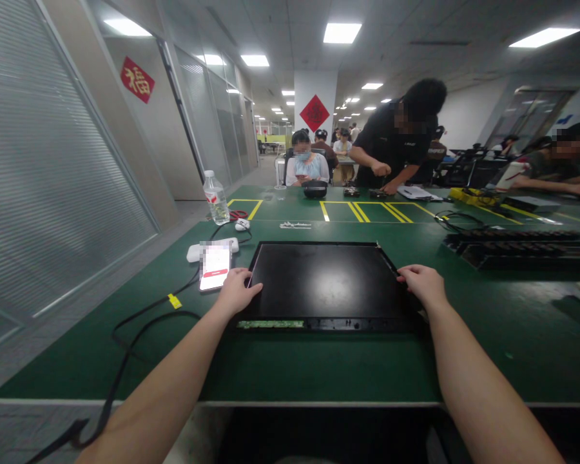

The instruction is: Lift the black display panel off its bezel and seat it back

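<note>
A black display panel [314, 274] lies face up on the green table, with a strip of green circuit board [270, 325] showing along its near edge. My left hand [238, 291] grips the panel's left edge, the thumb resting over the dark screen and the fingers bent around the side. At the opposite side, my right hand [425, 285] pinches the right edge of the frame between thumb and fingers; the exact contact is partly hidden. Just beside my left hand is a phone [216, 265] with a lit screen, leaning against a white object [193, 251].
A water bottle [216, 200], red-handled scissors [238, 214] and a black cable [125, 328] with a yellow tag are on the left. Dark slotted racks [507, 248] stand at the right. Across the table [319, 370], a person in black [391, 145] leans over small parts.
</note>
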`<state>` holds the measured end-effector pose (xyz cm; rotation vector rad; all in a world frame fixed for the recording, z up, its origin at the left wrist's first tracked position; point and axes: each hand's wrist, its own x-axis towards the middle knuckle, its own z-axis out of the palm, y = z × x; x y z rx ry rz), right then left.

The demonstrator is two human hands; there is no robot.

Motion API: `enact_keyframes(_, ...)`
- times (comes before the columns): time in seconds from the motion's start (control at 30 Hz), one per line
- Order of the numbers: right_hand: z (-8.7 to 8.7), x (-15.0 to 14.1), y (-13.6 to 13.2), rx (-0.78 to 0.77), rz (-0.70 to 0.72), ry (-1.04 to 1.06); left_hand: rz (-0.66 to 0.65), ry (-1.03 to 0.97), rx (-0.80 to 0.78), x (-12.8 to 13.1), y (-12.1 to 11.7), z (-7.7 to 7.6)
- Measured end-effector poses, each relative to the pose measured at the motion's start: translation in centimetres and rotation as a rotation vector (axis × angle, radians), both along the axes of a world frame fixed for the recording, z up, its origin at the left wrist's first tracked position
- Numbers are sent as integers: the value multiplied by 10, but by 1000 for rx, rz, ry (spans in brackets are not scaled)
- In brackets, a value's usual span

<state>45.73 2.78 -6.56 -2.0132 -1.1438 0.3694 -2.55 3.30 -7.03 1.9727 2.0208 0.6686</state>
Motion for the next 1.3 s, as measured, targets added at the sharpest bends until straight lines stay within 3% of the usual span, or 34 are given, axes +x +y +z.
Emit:
enact_keyframes(0.5,8,-7,-2,-58,-3,9,-75,120,38,9,-12,6)
enact_keyframes(0.7,5,-7,0,-48,23,-94,-341,106,139,22,-26,17)
enact_keyframes(0.83,3,-6,1,-46,26,-96,-667,-4,96,27,-31,26)
enact_keyframes(0.9,3,-6,1,-43,24,-108,-751,-38,70,28,-32,27)
enact_keyframes(1.3,10,-17,-3,-47,137,-225,-803,-132,8,30,-31,26)
